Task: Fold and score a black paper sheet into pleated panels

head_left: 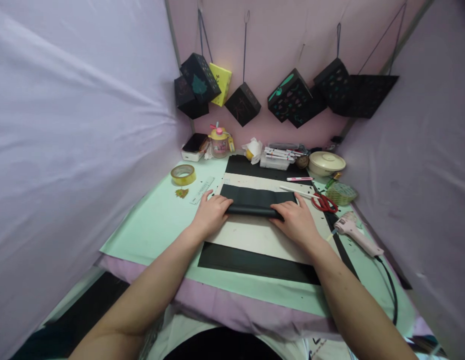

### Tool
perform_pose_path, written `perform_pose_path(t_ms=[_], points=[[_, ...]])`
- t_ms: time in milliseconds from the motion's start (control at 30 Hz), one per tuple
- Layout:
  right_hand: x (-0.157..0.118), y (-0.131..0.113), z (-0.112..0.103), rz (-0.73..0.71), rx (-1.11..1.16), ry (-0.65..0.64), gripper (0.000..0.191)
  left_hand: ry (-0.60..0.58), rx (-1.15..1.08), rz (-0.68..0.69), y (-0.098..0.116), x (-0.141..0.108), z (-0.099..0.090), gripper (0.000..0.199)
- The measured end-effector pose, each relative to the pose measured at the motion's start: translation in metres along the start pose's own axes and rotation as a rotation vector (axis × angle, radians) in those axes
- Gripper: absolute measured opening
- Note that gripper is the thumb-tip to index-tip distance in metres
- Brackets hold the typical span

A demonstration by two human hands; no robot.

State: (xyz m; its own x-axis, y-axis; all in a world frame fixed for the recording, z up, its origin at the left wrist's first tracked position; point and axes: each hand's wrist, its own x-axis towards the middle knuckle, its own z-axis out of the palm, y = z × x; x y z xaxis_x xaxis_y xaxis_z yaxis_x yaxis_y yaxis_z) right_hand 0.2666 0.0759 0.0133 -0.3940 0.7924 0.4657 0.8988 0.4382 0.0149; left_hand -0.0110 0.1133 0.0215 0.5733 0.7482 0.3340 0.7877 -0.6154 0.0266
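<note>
A sheet of black paper (255, 196) lies on a white sheet (255, 235) in the middle of the table, its near edge bent over into a rounded roll. My left hand (213, 212) grips the left end of that roll, thumb on the near side and fingers over the top. At the right end my right hand (294, 217) holds it the same way. Under the white sheet, wider black paper (255, 261) shows at the front and back.
Right of the paper are red-handled scissors (324, 203), a pink pen (300, 179) and a glue gun (358, 236) with its cord. Tape (183, 174), a clear ruler (202, 190) and a dried leaf (182, 192) lie left. Black boxes (243, 104) hang behind. Curtains (86, 125) enclose both sides.
</note>
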Motion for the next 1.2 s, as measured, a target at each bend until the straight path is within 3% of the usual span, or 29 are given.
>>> perform_pose_path(t_ms=[133, 267, 433, 733, 1200], points=[[0.0, 0.001, 0.001, -0.004, 0.004, -0.004, 0.021, -0.059, 0.014, 0.054, 0.019, 0.012, 0.003, 0.042], [-0.002, -0.003, -0.001, 0.0, 0.0, -0.006, 0.023, -0.138, 0.016, 0.028, 0.031, 0.021, 0.005, 0.033], [0.0, -0.018, -0.002, -0.026, 0.029, 0.068, 0.043, -0.196, 0.018, -0.005, 0.034, 0.019, 0.005, 0.029], [0.001, -0.028, 0.007, -0.095, 0.103, 0.139, 0.016, -0.197, 0.004, 0.005, 0.035, 0.017, 0.006, 0.025], [-0.002, -0.027, 0.004, -0.092, 0.1, 0.082, 0.018, -0.206, -0.014, 0.034, 0.034, 0.018, 0.01, 0.024]])
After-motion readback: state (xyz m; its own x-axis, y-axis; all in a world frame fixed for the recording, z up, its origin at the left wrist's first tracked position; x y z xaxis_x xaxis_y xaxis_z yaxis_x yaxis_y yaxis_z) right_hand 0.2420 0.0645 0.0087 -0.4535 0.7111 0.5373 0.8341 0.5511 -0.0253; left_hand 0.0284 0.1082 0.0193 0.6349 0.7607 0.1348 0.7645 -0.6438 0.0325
